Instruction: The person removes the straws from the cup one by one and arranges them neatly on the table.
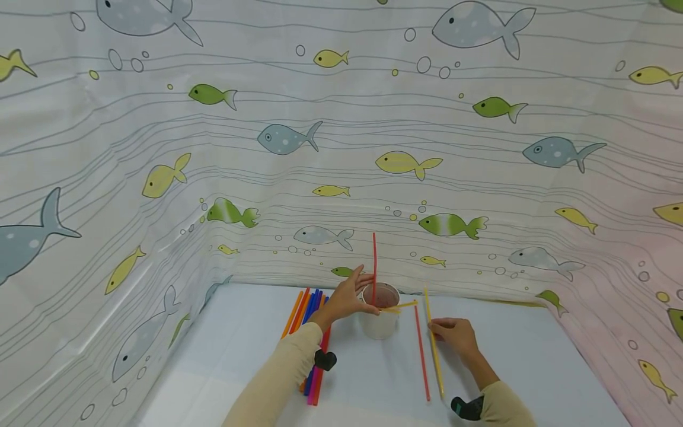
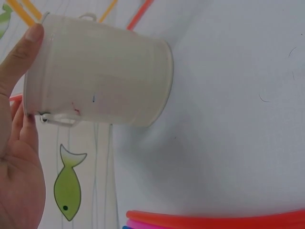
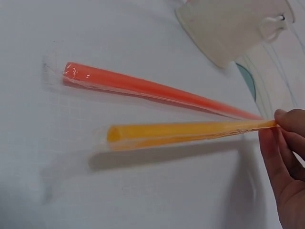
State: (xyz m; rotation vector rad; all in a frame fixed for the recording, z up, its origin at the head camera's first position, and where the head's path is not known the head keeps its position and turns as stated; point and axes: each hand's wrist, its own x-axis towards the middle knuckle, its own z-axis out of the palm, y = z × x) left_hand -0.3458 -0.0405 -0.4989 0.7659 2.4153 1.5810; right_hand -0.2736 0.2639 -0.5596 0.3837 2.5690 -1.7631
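Note:
My left hand (image 1: pixel 344 298) grips the rim of a small white bucket (image 1: pixel 380 327), thumb on the near side and fingers round the far left side. A red straw (image 1: pixel 374 261) stands upright in the bucket, and yellow straws (image 1: pixel 408 305) lean over its rim by the thumb. To the right, my right hand (image 1: pixel 458 338) pinches a yellow straw (image 3: pixel 190 133) in a clear wrapper between thumb and fingers. Beside it on the table, between bucket and hand, lies a red wrapped straw (image 3: pixel 143 87).
A bunch of orange, blue, pink and red straws (image 1: pixel 315 385) lies left of the bucket, partly under my left forearm. Fish-patterned curtains (image 1: pixel 341 136) rise around the white table (image 1: pixel 224 362) at the back and sides.

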